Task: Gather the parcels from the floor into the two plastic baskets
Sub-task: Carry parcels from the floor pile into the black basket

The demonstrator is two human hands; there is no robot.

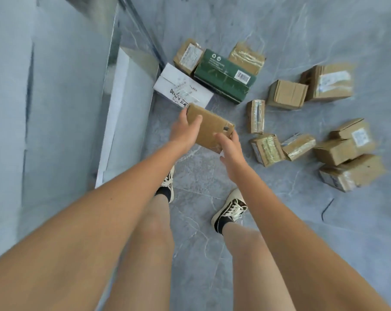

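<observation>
Cardboard parcel, both arms outstretched, holding

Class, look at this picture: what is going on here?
A person stands on a grey tiled floor and holds a flat brown cardboard parcel with both hands, the left hand and the right hand at opposite ends. A long green box, a white box and many brown parcels lie on the floor. No basket is in view.

Little legible writing on the parcels

The white box bears black handwriting, perhaps starting "De", otherwise too blurred to read. The green box shows white recycling-type symbols and a barcode label; shipping labels elsewhere are unreadable.
</observation>
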